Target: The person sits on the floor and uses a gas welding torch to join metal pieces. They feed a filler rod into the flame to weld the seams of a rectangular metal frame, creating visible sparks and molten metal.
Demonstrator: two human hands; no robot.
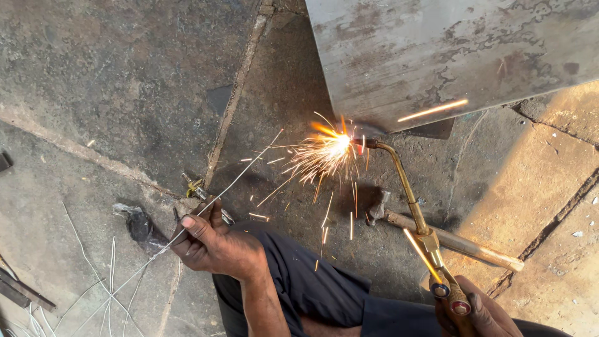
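Right hand [477, 312] at bottom edge, clenched round brass torch [417, 215]. Left hand [209, 243] pinches thin filler rod [231, 186], tip aimed at flame. Hammer [449, 240] on floor [93, 93] just beyond torch neck. Torch tip at lower corner of steel plate [449, 50], sparks [324, 153] spraying toward knee. Risk, as judged: sparks landing on dark trousers [312, 281] or bare skin; rod slipping from light pinch.

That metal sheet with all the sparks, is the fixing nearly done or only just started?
It looks in progress. The right hand holds a brass torch whose tip throws sparks at the metal sheet lower corner. The left hand holds a thin wire rod toward that spot. No finished seam shows on the sheet, so how much remains can't be told.
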